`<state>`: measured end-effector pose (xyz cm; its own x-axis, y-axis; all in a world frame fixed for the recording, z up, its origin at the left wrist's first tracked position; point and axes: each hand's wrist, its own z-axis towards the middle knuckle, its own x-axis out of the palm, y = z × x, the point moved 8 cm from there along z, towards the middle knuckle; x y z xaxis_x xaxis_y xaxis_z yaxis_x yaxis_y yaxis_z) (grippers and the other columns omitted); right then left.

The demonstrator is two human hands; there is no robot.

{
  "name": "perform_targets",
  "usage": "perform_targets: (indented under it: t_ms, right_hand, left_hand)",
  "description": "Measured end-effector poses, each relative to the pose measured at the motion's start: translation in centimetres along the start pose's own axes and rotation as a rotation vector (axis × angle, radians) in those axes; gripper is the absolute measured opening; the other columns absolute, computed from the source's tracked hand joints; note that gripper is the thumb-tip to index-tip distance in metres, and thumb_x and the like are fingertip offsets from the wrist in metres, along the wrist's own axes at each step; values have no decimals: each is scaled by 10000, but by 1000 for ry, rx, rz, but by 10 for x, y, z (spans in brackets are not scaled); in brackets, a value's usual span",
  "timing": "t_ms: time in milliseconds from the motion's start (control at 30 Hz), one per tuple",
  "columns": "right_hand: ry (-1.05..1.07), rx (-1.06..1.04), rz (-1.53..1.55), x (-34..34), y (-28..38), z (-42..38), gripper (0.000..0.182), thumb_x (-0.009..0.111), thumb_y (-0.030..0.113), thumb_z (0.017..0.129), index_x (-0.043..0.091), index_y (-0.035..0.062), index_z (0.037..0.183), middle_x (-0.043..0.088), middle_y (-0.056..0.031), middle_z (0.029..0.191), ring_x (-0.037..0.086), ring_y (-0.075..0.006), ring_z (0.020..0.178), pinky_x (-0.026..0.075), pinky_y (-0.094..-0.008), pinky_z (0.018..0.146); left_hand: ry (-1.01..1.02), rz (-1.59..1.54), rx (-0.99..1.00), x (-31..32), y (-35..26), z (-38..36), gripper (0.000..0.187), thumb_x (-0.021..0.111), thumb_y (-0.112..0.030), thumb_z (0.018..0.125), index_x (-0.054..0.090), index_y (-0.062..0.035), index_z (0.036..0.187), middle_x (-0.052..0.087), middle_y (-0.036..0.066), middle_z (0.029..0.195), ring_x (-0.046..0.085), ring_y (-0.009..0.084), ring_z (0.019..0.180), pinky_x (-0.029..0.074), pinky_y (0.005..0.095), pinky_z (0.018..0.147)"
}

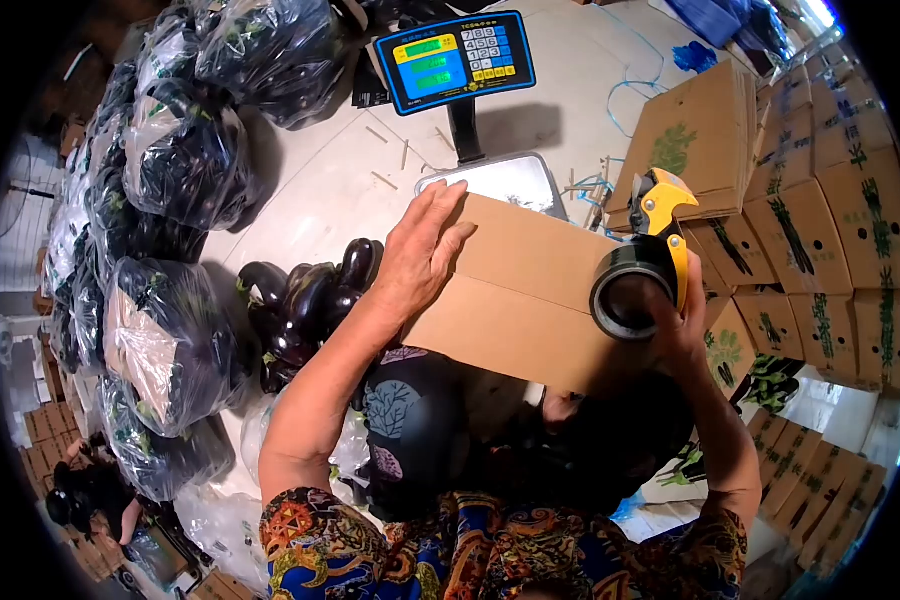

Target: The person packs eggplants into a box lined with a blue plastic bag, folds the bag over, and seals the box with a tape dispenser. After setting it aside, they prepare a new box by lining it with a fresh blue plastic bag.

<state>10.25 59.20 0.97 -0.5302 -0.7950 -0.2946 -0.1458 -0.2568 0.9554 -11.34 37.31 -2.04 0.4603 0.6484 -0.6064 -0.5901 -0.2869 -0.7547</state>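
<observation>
A cardboard box (525, 285) lies in front of me with its two top flaps folded together along a seam. My left hand (425, 245) rests on the box's left edge, palm down, with its fingers laid on the cardboard. At the right end of the seam, my right hand (678, 305) grips a yellow tape dispenser (662, 205) that carries a roll of black tape (625, 295). The roll is over the box's right end. Part of my right hand is hidden behind the dispenser and roll.
A digital scale (457, 62) stands beyond the box. Loose eggplants (305, 300) and plastic-wrapped bundles (180, 340) are at the left. Stacked cartons (795, 230) and flat cardboard (690, 140) stand at the right. Another person (90, 500) is at the lower left.
</observation>
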Motion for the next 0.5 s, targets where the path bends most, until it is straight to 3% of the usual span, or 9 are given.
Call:
perform_targets:
  t_ms: [133, 233, 367, 500]
  right_hand:
    - [0, 129, 99, -3, 4, 3, 443, 608, 187, 898, 427, 40, 1275, 554, -41, 1088, 526, -129, 1021, 431, -288, 906]
    - [-96, -10, 44, -27, 25, 1, 479, 645, 158, 882, 409, 15, 1274, 561, -49, 1127, 535, -124, 1047, 425, -272, 935]
    - [-160, 77, 19, -62, 21, -21, 525, 684, 154, 849, 404, 27, 1275, 555, -69, 1169, 541, -143, 1100, 418, -283, 971]
    - [-111, 140, -43, -49, 11, -33, 600, 725, 137, 796, 383, 32, 1277, 549, -83, 1155, 537, -148, 1076, 418, -301, 966]
  left_hand:
    - [-23, -6, 28, -4, 4, 1, 378, 544, -91, 933, 521, -21, 1303, 530, 220, 1308, 481, 355, 1265, 377, 382, 1056]
    - [-1, -51, 69, -7, 6, 5, 366, 480, -93, 945, 517, -16, 1301, 526, 197, 1312, 490, 324, 1248, 366, 358, 1057]
    - [116, -97, 12, -3, 8, 11, 456, 485, -256, 960, 452, -43, 1362, 454, 201, 1350, 411, 336, 1298, 346, 375, 1067]
    - [173, -118, 25, 15, 10, 13, 487, 460, -329, 963, 440, -53, 1364, 434, 205, 1355, 398, 340, 1298, 336, 385, 1072]
